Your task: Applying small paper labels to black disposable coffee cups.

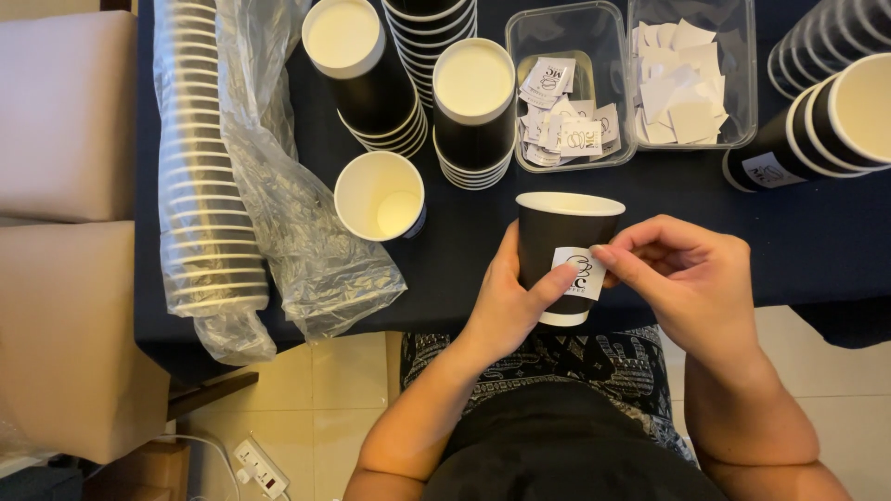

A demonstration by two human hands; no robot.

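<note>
two hands (pixel 506 301) (pixel 691 278) grip one black cup (pixel 561 241), fingers pressing its white sticker (pixel 577 273) near the table edge (pixel 371 325).

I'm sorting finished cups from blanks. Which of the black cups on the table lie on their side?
The nested row of black cups at the right edge lies on its side, mouths facing the camera, a white sticker showing on the rearmost one. All the other stacks stand upright.

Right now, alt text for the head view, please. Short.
Seen from above, the left hand holds a black paper cup upright while the right hand presses a white sticker onto its side. Behind it, a dark table carries stacked black cups, one loose cup, a plastic-wrapped cup sleeve and two clear tubs of stickers.
</note>
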